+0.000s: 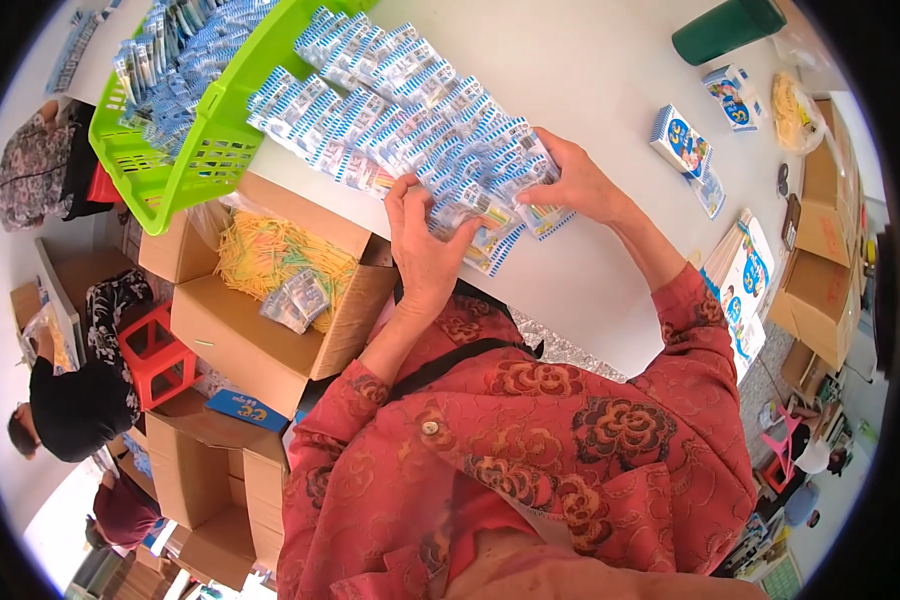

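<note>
Rows of small clear packets with blue-and-white striped ends (410,110) overlap on the white table (590,60). Thin yellowish sticks show inside some of them. At the near end of the rows, my left hand (425,245) has its fingers bent and its thumb against the packets. My right hand (580,180) grips the right end of the same rows, thumb on the near side and fingers on the far side. The packets under both hands are partly hidden.
A green basket (185,190) full of packets stands at the upper left. Below it, an open carton (245,325) holds loose yellow sticks and some packets. Small printed boxes (680,140), a dark green tumbler (728,30) and flat printed cartons (745,280) lie rightward. Other people sit at left.
</note>
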A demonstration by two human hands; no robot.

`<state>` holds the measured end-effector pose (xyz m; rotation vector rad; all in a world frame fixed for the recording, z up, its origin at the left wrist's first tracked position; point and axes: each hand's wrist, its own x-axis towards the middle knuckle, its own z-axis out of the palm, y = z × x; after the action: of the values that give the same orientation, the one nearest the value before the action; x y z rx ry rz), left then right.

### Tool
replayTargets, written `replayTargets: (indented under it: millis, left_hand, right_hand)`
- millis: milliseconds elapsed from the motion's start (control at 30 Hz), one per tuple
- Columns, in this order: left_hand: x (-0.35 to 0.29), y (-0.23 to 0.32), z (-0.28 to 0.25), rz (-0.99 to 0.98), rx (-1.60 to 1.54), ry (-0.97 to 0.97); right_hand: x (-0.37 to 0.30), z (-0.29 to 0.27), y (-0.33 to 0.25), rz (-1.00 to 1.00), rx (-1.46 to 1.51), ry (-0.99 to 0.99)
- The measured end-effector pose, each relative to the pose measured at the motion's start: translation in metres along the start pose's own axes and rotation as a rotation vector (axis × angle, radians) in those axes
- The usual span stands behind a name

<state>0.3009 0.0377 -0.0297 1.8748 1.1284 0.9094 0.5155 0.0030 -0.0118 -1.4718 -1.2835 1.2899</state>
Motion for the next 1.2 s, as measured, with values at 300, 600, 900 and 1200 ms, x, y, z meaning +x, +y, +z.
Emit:
replayTargets:
  millis: [300,600,900,1200]
  left_hand:
    - [0.011,0.024,-0.013,0.218,0.228,0.098]
    - [0.048,0.035,0.024,0.097,-0.478,-0.612]
    - [0.030,0.043,0.035,0.423,-0.278,-0.569]
    - [0.048,0.072,0.007,0.418,-0.364,-0.636]
  right_hand:
    - [-0.016,-0.008,0.002,0.000,0.334,0.257]
    - [-0.046,0.023,0.012,-0.122,0.124,0.221]
    - [-0.063,0.013,0.027,-0.207,-0.092,0.198]
    - [-0.053,0.016,-0.002,-0.452,0.191,0.268]
